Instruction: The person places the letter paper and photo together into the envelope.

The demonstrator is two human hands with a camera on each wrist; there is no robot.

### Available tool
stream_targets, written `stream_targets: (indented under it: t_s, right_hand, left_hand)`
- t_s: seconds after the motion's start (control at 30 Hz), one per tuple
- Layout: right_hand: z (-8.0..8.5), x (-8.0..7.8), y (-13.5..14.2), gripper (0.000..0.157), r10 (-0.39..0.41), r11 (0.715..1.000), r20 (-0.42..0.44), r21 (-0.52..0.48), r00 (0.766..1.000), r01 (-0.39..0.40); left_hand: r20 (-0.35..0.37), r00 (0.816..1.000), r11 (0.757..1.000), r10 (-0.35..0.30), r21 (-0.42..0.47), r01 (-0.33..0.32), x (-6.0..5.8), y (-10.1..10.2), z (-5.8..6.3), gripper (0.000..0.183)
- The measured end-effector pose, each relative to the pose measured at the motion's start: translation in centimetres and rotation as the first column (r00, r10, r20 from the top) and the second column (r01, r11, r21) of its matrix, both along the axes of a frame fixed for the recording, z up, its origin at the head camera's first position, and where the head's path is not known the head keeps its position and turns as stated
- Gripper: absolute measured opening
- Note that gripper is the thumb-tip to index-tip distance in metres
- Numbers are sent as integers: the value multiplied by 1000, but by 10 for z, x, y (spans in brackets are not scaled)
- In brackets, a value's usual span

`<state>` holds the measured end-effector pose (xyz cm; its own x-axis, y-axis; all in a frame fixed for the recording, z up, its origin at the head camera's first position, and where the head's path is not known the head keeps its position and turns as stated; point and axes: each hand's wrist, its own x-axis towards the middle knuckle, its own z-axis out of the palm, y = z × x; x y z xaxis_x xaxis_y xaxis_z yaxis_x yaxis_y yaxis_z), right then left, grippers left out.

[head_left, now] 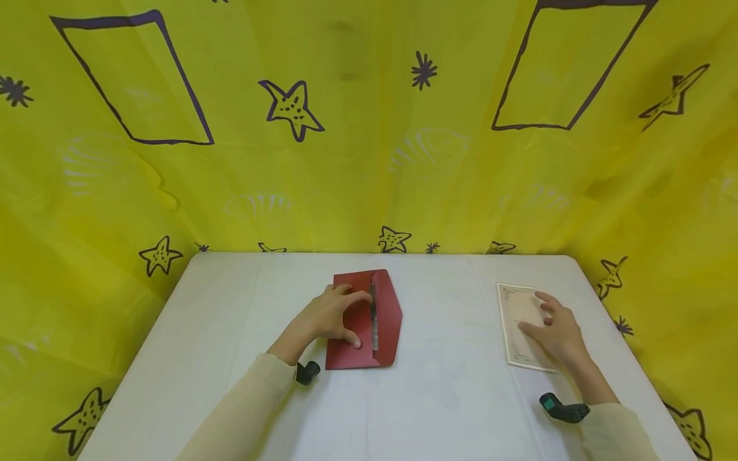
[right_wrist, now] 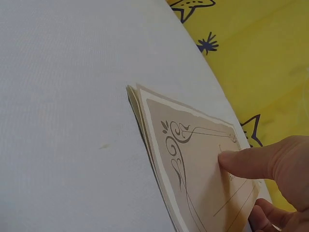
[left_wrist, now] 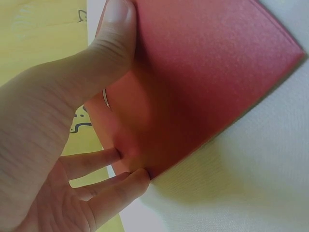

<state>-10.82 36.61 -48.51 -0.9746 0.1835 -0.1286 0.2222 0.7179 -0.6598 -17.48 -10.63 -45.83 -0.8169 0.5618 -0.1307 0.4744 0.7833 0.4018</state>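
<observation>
A red envelope lies left of the table's middle, its pointed flap folded out to the right. Inside its mouth shows a dark grey strip. My left hand grips the envelope, thumb on its face and fingers spread toward the far edge; in the left wrist view the fingertips meet that edge. At the right, a folded cream card with scrollwork corners and printed lines is pinched by my right hand, thumb on its front and the other fingers at its right edge.
A white cloth covers the table. Yellow curtains with starfish drawings hang behind and along both sides. Dark wrist cameras sit at both cuffs.
</observation>
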Motion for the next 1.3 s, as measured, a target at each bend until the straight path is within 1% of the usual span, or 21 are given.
stream_targets:
  t_s: [0.17,0.33,0.53,0.67,0.8,0.93,1.03,1.17,1.3]
  right_hand:
    - [0,-1,-1,78,24,999,-26,41,999,-23]
    - [4,1,-1,70,34,997,-16,75,999,-33]
    - [8,3,-1,67,62,994,-15,92,998,-60]
    - [10,3,3,64,89,992,-6,95,996,-88]
    - [15,1,9,57,134,986,19,100,991,-136]
    - [23,1,13,56,172,984,63,28,983,-174]
    - [26,1,15,58,207,977,75,-71,976,-201]
    - [27,2,16,61,257,953,65,-184,964,-242]
    - [29,1,16,64,284,931,93,-264,954,-252]
  left_hand:
    - [-1,1000,1000,-2,1,2,0,0,0,82]
    - [-2,1000,1000,0,-1,0,0,0,-1,83]
    - [5,1000,1000,7,-1,-7,0,1,0,83]
    - [-2,1000,1000,5,-4,-5,0,1,0,82]
    - [-4,1000,1000,3,-2,-3,0,0,-1,83]
    - [-6,1000,1000,-1,-5,1,0,0,-1,83]
    - [-8,1000,1000,-4,-4,4,0,0,-1,83]
    - [-7,1000,1000,-3,1,3,0,-1,-1,82]
    - [-14,1000,1000,-8,-1,8,0,-1,-1,82]
